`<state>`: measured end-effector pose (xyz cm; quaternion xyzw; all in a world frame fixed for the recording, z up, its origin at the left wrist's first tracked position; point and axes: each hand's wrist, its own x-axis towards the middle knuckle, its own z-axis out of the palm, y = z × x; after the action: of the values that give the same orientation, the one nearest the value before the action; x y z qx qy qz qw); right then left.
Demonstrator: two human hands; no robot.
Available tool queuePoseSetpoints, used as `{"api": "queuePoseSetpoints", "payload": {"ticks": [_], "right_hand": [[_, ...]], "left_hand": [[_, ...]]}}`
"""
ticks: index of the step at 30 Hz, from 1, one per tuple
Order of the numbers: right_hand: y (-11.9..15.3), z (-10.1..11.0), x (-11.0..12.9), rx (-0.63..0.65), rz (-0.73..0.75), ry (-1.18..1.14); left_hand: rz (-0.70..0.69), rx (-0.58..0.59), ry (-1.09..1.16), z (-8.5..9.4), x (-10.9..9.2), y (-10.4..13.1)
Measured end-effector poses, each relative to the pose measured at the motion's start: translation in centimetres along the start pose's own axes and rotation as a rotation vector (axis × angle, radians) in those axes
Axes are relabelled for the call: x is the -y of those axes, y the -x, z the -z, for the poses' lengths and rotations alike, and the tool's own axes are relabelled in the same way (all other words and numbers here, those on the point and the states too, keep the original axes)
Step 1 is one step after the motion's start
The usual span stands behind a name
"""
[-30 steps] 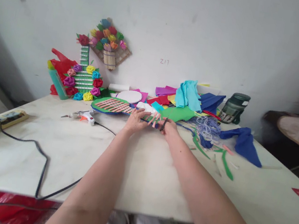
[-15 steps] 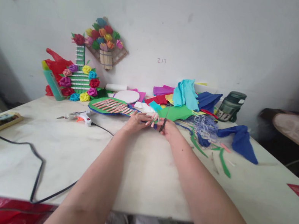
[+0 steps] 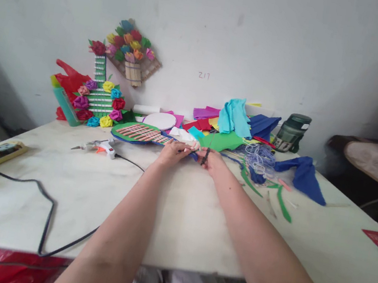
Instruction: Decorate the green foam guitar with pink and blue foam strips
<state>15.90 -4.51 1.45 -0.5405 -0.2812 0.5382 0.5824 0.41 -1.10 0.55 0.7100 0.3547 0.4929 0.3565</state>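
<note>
My left hand [image 3: 173, 151] is closed on the narrow right end of a guitar-shaped craft piece [image 3: 141, 134]. This piece is green on top with a blue edge, and slanted pinkish sticks and white strips cross it. In my right hand [image 3: 215, 160] is a pair of dark scissors [image 3: 206, 156], held upright close to that narrow end. Small pale pink bits [image 3: 193, 147] show between the two hands; my fingers partly hide them. Just behind the hands lies a green sheet [image 3: 223, 141].
A glue gun [image 3: 109, 149] with a black cord lies left of the craft piece. Paper-flower crafts [image 3: 101, 101] stand against the wall. Tangled yarn [image 3: 261, 159], blue cloth [image 3: 301, 178] and a dark green bottle [image 3: 292, 133] are on the right. A power strip [image 3: 8, 151] sits far left.
My fingers have drawn closer together at the narrow end, and the pink bits there show less. The scissors stay in my right hand. The view has shifted very slightly.
</note>
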Motion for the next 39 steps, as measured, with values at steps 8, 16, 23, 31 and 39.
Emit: {"api": "queuePoseSetpoints", "payload": {"ticks": [8, 16, 23, 31, 39], "right_hand": [[-0.2, -0.2, -0.3, -0.006, 0.017, -0.005], [0.7, 0.4, 0.5, 0.182, -0.074, 0.002], [1.5, -0.3, 1.0, 0.101, -0.036, 0.088], [0.9, -0.4, 0.8, 0.031, 0.086, -0.036], [0.0, 1.3, 2.1, 0.041, 0.282, -0.068]], "left_hand": [[0.007, -0.05, -0.012, -0.2, 0.1, 0.1], [-0.142, -0.066, -0.223, -0.1, 0.5, 0.0], [-0.093, -0.072, -0.14, -0.2, 0.3, 0.1], [-0.255, -0.028, -0.615, 0.0, 1.0, 0.1], [-0.318, -0.065, -0.741, 0.3, 1.8, -0.3]]}}
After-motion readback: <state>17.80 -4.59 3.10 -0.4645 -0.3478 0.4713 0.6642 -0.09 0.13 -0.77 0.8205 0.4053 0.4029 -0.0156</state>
